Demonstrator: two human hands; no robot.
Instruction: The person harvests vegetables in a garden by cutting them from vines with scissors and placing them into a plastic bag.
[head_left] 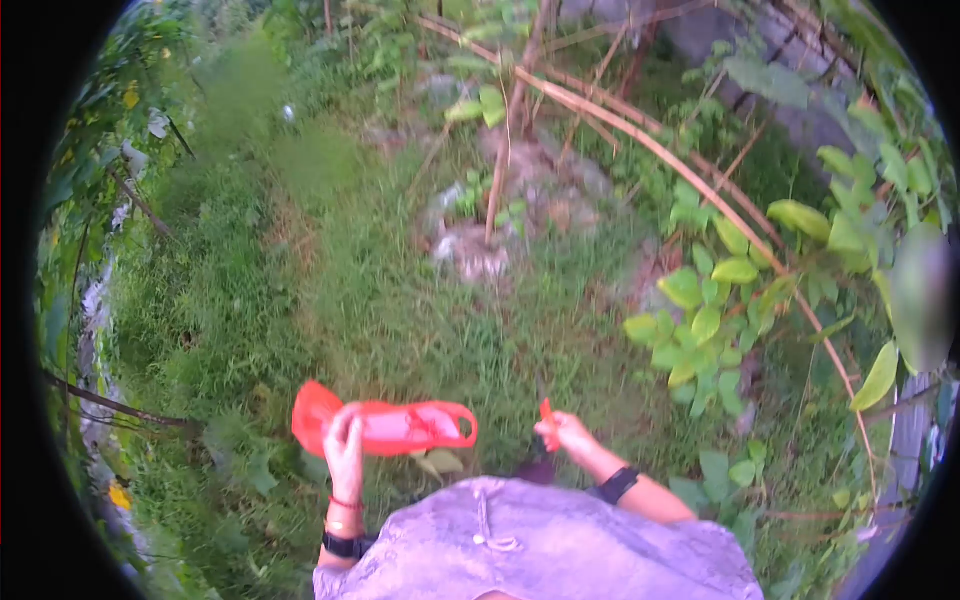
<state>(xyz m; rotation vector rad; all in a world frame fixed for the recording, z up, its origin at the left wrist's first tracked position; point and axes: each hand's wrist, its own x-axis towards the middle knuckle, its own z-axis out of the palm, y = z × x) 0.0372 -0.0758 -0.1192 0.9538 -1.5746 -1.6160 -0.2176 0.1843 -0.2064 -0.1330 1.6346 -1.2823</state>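
My left hand is closed on a red plastic bag, near its wider left end. The bag stretches out sideways to the right, with a loop-shaped handle at that end. To the right, and apart from the bag, my right hand is closed around a small red-orange thing. Only a short piece of it sticks up above the fingers, so its kind is unclear. Both hands are low in the view, just in front of my body and over grass.
Grass covers the ground ahead. A thin trunk rises from a stony patch. A long bent cane arches across the right side, beside leafy vines. A dark twig juts in from the left.
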